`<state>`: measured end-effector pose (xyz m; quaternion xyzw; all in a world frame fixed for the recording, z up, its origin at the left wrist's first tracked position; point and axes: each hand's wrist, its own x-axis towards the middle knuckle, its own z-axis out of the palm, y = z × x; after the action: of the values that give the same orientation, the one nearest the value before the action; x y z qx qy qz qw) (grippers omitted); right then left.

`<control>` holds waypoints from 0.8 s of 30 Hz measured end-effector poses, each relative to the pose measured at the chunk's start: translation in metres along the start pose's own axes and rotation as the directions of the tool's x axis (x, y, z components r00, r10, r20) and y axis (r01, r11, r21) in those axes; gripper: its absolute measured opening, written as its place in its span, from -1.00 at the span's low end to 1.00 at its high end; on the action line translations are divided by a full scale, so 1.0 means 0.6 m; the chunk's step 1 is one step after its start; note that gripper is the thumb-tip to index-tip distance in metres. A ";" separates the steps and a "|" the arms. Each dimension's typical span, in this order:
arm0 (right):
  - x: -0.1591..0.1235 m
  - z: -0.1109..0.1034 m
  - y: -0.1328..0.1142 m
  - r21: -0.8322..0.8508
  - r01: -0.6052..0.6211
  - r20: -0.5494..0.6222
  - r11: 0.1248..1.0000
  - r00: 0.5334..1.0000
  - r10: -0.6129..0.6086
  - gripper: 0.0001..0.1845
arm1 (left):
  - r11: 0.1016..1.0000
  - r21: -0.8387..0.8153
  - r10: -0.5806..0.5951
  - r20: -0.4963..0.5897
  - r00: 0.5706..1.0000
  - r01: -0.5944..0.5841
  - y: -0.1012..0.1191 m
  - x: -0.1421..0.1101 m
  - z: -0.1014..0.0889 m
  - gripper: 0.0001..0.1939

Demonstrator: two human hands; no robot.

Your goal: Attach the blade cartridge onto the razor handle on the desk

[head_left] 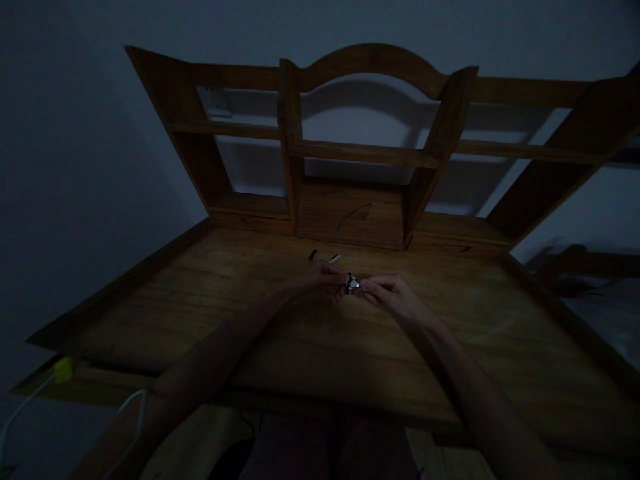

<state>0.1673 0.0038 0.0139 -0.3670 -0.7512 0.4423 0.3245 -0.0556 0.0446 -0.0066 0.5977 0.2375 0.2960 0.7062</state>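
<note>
Over the middle of the desk, my left hand (327,277) is closed on a small black-and-white object (352,283), whose kind is too dark and small to tell. My right hand (393,292) pinches a thin, shiny piece (361,287) at the object's right side; whether the two are joined, I cannot tell. Just beyond my left hand, a short black piece (313,255) and a slim white piece (335,258) lie on the wood. My fingers hide part of what they hold.
The wooden desk (200,287) has a shelf unit (365,153) with drawers along its back edge. Raised side boards border the top. A white cable (142,413) runs by my left forearm, near a yellow tag (63,369) at the front left corner. The light is dim.
</note>
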 end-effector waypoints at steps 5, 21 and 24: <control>-0.001 -0.001 -0.002 0.003 0.011 0.009 1.000 1.000 -0.011 -0.46 | 1.000 0.003 -0.014 -0.014 1.000 0.014 -0.001 0.001 -0.001 -0.64; -0.003 -0.013 0.000 0.090 -0.081 0.216 0.993 0.975 0.060 -0.44 | 0.998 0.016 -0.056 0.068 0.996 0.055 -0.008 0.003 -0.005 -0.62; -0.002 -0.010 0.002 0.102 -0.075 0.220 0.992 0.974 0.051 -0.46 | 0.998 -0.014 -0.067 0.065 0.996 0.068 -0.010 0.004 -0.006 -0.64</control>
<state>0.1732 0.0054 0.0150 -0.3218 -0.7447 0.5304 0.2461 -0.0553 0.0480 -0.0131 0.5928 0.2322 0.2544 0.7280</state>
